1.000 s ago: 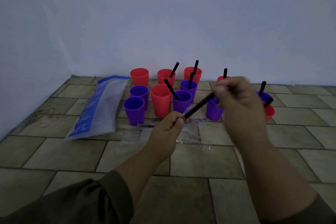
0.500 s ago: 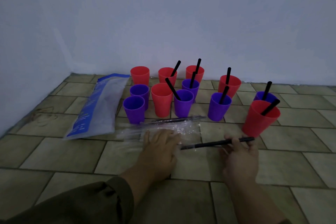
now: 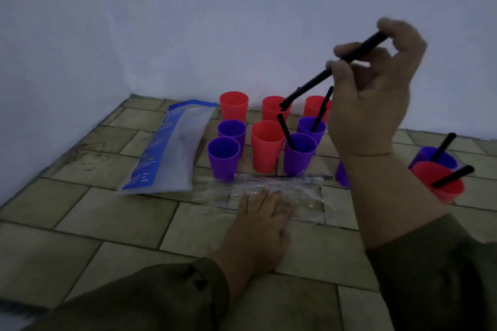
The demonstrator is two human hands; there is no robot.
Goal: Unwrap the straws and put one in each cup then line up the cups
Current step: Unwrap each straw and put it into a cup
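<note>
Pinching one unwrapped black straw (image 3: 309, 85) between thumb and fingertips, my right hand (image 3: 376, 105) is raised above the cups. The straw slants down to the left, lower tip over the back row, ready for a drop; which cup it is aimed at I cannot tell.

Left hand (image 3: 261, 220): flat, fingers straight, gripping nothing, pressed on the clear wrappers (image 3: 304, 193), I judge to pin the loose film to the tiled floor (image 3: 107, 223).

Wrapped straw (image 3: 282, 177): one, lying along the far edge of the film, just before the cups.

Cups without straws, clustered left: back-left red cup (image 3: 234, 106), middle red cup (image 3: 267, 145), rear purple cup (image 3: 231, 130), front purple cup (image 3: 223, 157).

Cups with straws: two purple cups (image 3: 300, 154) beside the middle red one; far-right purple cup (image 3: 433, 158) and far-right red cup (image 3: 441, 185), touching or nearly so. Others are partly hidden behind my right wrist.

Straw bag (image 3: 169, 148): blue and clear, flat on the floor left of the cups.

Progress: filling is roughly two-thirds done by my estimate; lining up is not yet begun, since the cups stand in loose clusters.
</note>
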